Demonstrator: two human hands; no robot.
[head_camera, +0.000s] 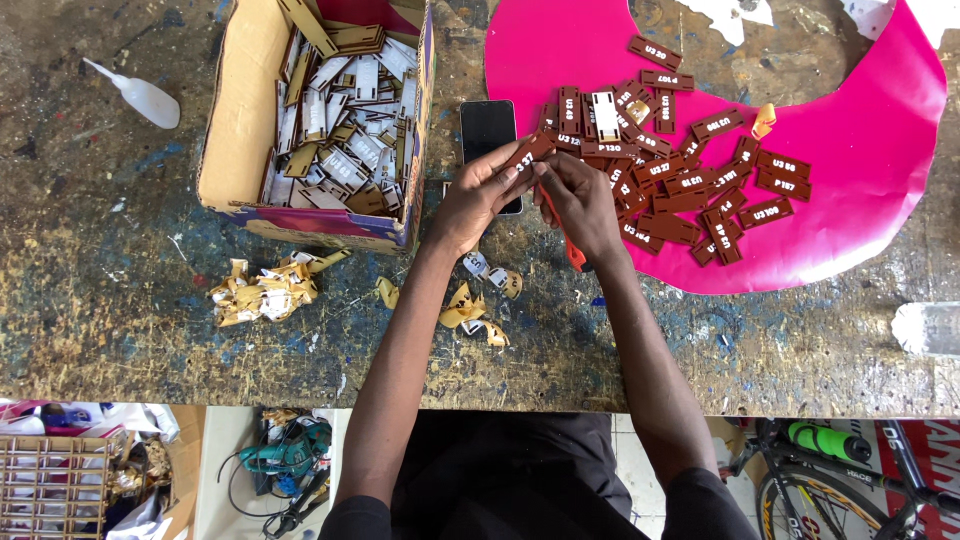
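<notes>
Brown tag (527, 152) pinched between both hands (530, 195) over workbench (120, 300).

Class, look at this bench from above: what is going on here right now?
A person holds a small brown tag between both hands, the left hand and right hand meeting above a dark phone. An orange tool sits under the right hand. More brown tags lie on a pink sheet; a cardboard box of paper-backed pieces stands left, with peeled paper scraps nearby.
</notes>
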